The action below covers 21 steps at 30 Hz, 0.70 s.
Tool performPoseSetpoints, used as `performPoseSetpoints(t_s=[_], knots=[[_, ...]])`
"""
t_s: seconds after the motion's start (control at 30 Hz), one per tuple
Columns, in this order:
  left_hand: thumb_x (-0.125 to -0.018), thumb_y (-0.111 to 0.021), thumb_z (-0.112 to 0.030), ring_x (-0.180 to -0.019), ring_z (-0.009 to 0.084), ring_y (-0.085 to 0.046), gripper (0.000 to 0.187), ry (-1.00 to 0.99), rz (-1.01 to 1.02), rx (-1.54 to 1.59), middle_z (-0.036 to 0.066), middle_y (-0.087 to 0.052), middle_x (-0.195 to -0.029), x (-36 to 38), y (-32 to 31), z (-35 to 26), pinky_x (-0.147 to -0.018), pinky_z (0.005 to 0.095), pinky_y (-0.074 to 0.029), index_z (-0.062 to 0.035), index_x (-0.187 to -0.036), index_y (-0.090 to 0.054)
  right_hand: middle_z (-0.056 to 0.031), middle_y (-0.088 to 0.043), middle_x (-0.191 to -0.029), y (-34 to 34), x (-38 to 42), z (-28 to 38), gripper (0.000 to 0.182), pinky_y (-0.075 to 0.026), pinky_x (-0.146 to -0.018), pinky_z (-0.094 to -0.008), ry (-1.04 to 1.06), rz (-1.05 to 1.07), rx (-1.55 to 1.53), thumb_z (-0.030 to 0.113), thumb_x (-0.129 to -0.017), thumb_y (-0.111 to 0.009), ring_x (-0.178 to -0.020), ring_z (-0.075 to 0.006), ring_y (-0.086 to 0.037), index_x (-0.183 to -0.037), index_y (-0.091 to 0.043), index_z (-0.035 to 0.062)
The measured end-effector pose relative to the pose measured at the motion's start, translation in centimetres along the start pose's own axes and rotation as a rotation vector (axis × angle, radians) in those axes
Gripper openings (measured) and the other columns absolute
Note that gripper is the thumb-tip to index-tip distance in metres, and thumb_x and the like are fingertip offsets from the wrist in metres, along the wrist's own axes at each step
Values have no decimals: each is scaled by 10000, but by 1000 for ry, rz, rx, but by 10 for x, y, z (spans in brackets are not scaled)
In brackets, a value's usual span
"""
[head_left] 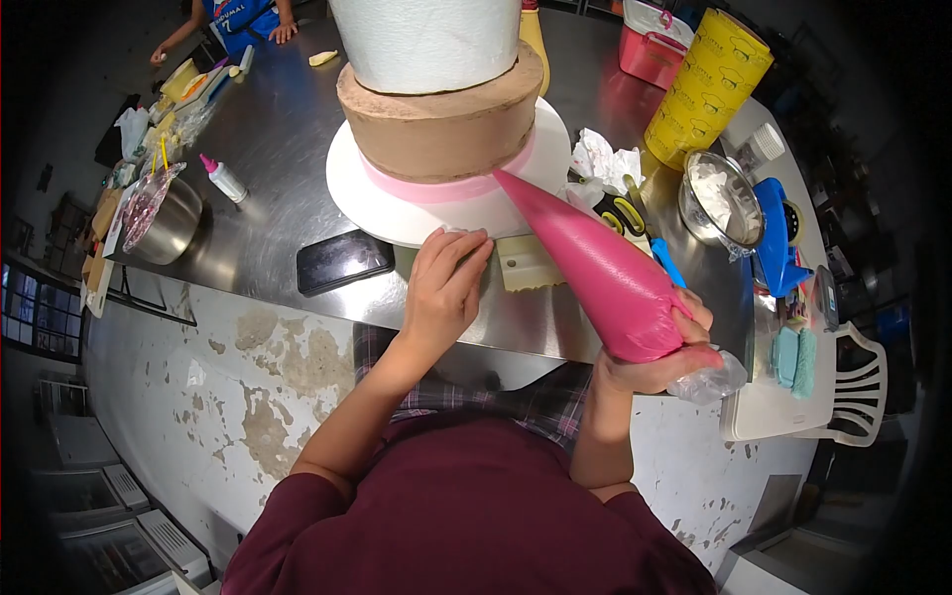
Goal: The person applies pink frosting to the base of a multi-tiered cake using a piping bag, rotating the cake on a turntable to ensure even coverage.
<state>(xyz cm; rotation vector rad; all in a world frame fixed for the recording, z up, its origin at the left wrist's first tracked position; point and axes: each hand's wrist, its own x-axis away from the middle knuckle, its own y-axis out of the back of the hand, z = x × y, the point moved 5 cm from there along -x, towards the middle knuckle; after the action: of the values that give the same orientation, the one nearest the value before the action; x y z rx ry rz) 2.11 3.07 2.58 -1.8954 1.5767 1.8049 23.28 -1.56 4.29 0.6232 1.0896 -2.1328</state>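
My right hand (659,342) is closed round the gathered end of a full piping bag (595,263) of pink icing. The bag slants up to the left, its tip by the pink band (436,188) round the cake's foot. My left hand (446,283) has its fingers closed at the near rim of the round white cake board (349,188). A brown frosted cake tier (436,137) stands on that board, with a white tier (426,45) above it, cut off by the frame's top. A cream-coloured scraper (529,266) lies just right of my left hand.
A phone (344,261), a small bottle (223,178) and a steel bowl (171,223) are to the left. Right are scissors (623,213), a bowl of white icing (716,198), a yellow roll (706,89) and a pink tub (654,45). Another person (243,22) stands across the table.
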Motion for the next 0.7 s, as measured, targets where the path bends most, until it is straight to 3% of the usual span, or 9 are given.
performPoseSetpoints(t_s=[0.7], knots=[[-687, -648, 34, -943, 272, -558, 218, 32, -61, -2, 84, -606, -972, 3, 8, 6, -893, 419, -415, -32, -894, -646, -102, -517, -855, -3, -1, 1, 616, -402, -885, -433, 28, 10, 34, 468, -952, -100, -889, -254, -510, -745, -506, 54]])
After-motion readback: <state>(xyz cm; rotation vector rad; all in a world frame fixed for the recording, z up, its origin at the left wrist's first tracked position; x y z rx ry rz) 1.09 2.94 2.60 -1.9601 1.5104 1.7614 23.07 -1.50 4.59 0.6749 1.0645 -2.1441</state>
